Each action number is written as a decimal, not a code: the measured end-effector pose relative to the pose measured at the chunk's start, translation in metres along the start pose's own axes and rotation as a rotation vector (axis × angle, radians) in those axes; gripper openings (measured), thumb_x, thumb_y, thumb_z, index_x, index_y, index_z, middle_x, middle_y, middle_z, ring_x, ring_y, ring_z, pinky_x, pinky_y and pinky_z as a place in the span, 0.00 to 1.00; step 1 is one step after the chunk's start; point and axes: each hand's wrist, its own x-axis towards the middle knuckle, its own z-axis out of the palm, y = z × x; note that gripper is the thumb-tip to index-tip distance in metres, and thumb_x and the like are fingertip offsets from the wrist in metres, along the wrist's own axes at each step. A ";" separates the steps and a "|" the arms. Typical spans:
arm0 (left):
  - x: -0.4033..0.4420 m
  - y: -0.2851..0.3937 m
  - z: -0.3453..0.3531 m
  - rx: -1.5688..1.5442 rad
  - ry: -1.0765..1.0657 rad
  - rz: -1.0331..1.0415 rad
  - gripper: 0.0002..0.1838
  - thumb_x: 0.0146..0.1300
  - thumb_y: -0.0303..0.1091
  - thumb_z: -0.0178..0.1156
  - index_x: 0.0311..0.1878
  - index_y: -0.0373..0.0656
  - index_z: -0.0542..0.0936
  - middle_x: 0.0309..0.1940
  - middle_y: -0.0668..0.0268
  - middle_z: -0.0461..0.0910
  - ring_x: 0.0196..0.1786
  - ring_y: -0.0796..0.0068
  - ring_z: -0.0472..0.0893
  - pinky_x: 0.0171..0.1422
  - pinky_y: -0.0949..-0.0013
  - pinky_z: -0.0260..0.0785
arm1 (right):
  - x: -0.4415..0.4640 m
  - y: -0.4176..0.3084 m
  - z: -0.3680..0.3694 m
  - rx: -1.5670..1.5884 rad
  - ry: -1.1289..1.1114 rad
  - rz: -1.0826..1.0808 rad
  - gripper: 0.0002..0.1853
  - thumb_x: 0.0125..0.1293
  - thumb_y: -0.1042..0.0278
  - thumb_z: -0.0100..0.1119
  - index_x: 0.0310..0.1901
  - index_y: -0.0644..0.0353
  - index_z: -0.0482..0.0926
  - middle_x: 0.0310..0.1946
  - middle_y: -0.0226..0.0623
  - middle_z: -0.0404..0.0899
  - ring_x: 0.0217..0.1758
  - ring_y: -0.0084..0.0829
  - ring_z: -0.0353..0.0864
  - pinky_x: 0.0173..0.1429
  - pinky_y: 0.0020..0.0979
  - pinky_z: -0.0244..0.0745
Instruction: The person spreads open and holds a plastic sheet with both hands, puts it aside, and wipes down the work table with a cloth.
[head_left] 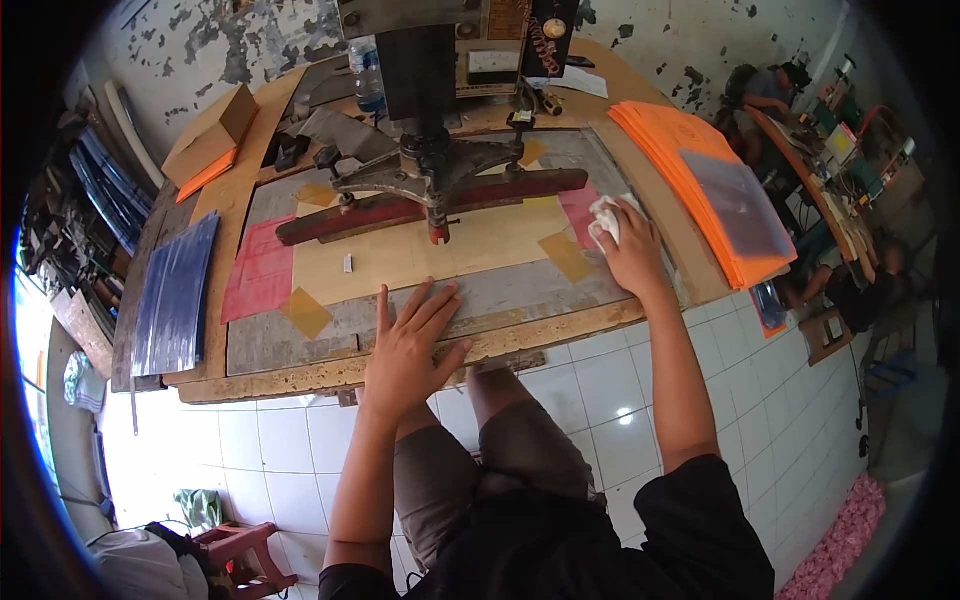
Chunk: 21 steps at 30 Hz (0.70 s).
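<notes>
My left hand (412,340) lies flat with fingers spread at the front of the grey work plate (480,292), fingertips near the yellow sheet (385,268). In my right hand (635,252) is a crumpled white cloth (606,216), pressed on the plate beside the right pink patch (577,214). A larger pink patch (262,268) covers the plate's left part. Over the yellow sheet hangs the press's long red bar (370,220), close to its surface. A small whitish piece (348,263) rests on the yellow sheet. Brown tape squares (567,257) sit at its corners.
Orange sheets (690,180) with a clear plastic sheet (735,200) on top are stacked at right. Clear bluish plastic sheets (175,300) lie at left, near a cardboard box (210,135). The press column (410,80) rises centrally. Another person (775,88) sits far right.
</notes>
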 end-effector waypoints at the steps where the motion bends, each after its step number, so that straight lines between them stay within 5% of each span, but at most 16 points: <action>1: 0.000 0.000 0.001 0.004 0.008 0.002 0.32 0.72 0.49 0.71 0.75 0.46 0.82 0.80 0.68 0.77 0.89 0.60 0.64 0.95 0.31 0.35 | 0.004 0.000 -0.004 -0.054 0.019 0.033 0.21 0.76 0.62 0.68 0.68 0.52 0.81 0.74 0.42 0.78 0.78 0.51 0.75 0.80 0.52 0.69; 3: -0.001 0.001 0.000 -0.003 0.010 0.018 0.31 0.73 0.50 0.70 0.74 0.45 0.82 0.79 0.68 0.78 0.88 0.59 0.66 0.94 0.30 0.37 | 0.003 -0.040 -0.025 0.180 -0.218 0.059 0.22 0.76 0.63 0.68 0.68 0.57 0.80 0.76 0.44 0.77 0.78 0.53 0.74 0.81 0.53 0.68; 5: -0.001 0.000 -0.001 -0.014 0.019 0.027 0.31 0.73 0.52 0.70 0.73 0.45 0.83 0.78 0.67 0.79 0.87 0.59 0.68 0.94 0.29 0.38 | -0.017 -0.098 -0.023 0.485 -0.084 -0.327 0.23 0.75 0.63 0.70 0.67 0.58 0.80 0.76 0.43 0.77 0.78 0.54 0.74 0.81 0.53 0.69; 7: -0.002 0.000 -0.003 -0.032 0.017 0.039 0.32 0.72 0.52 0.71 0.73 0.45 0.83 0.77 0.67 0.79 0.86 0.59 0.69 0.94 0.29 0.39 | -0.028 -0.144 -0.036 0.612 -0.244 -0.541 0.24 0.73 0.63 0.73 0.68 0.55 0.81 0.75 0.41 0.77 0.75 0.54 0.76 0.80 0.54 0.70; 10: -0.005 0.000 -0.003 -0.015 0.044 0.051 0.31 0.68 0.52 0.74 0.70 0.46 0.85 0.75 0.67 0.82 0.85 0.58 0.71 0.94 0.31 0.40 | -0.009 -0.132 -0.020 0.600 -0.306 -0.559 0.26 0.73 0.62 0.73 0.70 0.52 0.81 0.76 0.40 0.77 0.77 0.52 0.76 0.81 0.54 0.70; 13: -0.006 -0.001 -0.003 -0.005 0.036 0.061 0.32 0.68 0.52 0.74 0.71 0.47 0.85 0.75 0.67 0.82 0.84 0.59 0.72 0.94 0.31 0.41 | 0.013 -0.064 0.010 0.366 -0.174 -0.200 0.27 0.76 0.56 0.70 0.72 0.53 0.80 0.77 0.38 0.76 0.76 0.49 0.77 0.80 0.54 0.70; 17: -0.008 0.002 0.002 0.002 0.049 0.079 0.32 0.69 0.53 0.74 0.71 0.47 0.85 0.76 0.68 0.81 0.83 0.59 0.72 0.94 0.32 0.42 | 0.012 -0.004 0.016 0.080 -0.090 -0.034 0.26 0.75 0.60 0.69 0.71 0.59 0.80 0.75 0.45 0.78 0.75 0.51 0.78 0.79 0.56 0.70; 21: -0.021 0.016 0.012 0.041 0.093 0.100 0.29 0.72 0.51 0.72 0.70 0.47 0.85 0.77 0.67 0.80 0.83 0.59 0.72 0.92 0.34 0.49 | -0.001 -0.081 -0.027 0.271 -0.187 -0.117 0.24 0.73 0.65 0.71 0.67 0.62 0.81 0.71 0.52 0.80 0.70 0.56 0.82 0.76 0.53 0.75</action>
